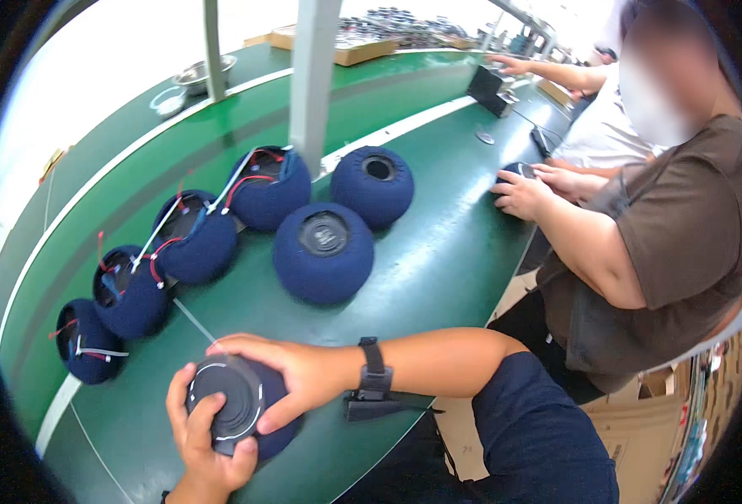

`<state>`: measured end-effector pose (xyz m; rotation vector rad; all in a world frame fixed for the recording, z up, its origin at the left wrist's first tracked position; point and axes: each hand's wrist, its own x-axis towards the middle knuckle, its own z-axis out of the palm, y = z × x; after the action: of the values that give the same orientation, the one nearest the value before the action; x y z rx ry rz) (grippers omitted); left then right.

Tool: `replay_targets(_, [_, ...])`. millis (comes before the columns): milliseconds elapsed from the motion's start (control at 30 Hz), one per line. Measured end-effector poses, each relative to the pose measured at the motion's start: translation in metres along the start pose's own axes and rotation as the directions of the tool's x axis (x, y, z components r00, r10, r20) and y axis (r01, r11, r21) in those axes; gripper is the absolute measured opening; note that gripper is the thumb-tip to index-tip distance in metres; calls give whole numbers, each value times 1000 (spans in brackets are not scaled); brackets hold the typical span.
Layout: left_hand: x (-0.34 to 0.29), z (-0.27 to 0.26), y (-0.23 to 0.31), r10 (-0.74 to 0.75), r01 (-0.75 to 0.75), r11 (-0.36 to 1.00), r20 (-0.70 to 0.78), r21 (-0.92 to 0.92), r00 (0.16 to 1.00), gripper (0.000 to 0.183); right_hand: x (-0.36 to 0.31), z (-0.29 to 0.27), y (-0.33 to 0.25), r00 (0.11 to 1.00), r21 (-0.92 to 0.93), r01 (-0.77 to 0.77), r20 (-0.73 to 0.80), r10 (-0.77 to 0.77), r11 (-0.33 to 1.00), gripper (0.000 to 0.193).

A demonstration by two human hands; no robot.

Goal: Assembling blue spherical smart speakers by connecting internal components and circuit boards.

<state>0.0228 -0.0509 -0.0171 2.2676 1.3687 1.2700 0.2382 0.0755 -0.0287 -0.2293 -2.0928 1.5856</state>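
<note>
At far left, four navy balls stand in a slanting row on a green table, each with an open hole showing red wires and pale ties. Behind them, at the far side, are two bowls.

Below the row, near the table's front, is the capped ball — navy, with a round dark top facing up. The left hand holds it from the left, fingers bent over the cap, one fingertip on its face. The right hand spreads around its far and right sides, thumb at the cap's edge; a black watch circles that wrist.

Beyond stands a grey post. Just right of it sit two more navy balls, side by side — the nearer with a dark disc on top, the farther with a round dark opening.

At right, a co-worker in brown has both hands on a small dark round thing. Behind, another person's arm reaches above a black box.
</note>
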Motion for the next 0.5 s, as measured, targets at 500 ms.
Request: replay_targets(500, [10,-10,18,-24,23,999,16,38,1000,54,-2,5,3,999,42,-32,5,32,999,111])
